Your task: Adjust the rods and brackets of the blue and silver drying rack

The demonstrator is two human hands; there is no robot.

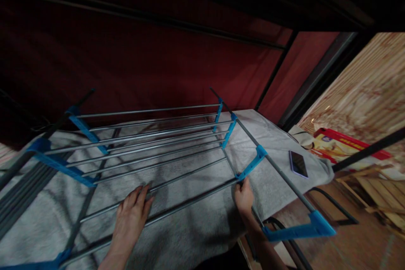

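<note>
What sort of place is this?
Probably a home or dorm room, possibly a bunk bed: a dark frame rises around the spot, a grey blanket-like cloth covers the surface, and a smartphone lies on it.

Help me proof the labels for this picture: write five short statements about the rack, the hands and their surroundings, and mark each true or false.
1. The rack has blue connecting pieces. True.
2. The phone lies on the grey cloth. True.
3. The left hand is holding the phone. False: it lies over a thin metal rod of the rack.
4. The right hand is at the lower end of a blue bracket. True.
5. The surface behind the rack is bright green. False: it is dark red.
</note>
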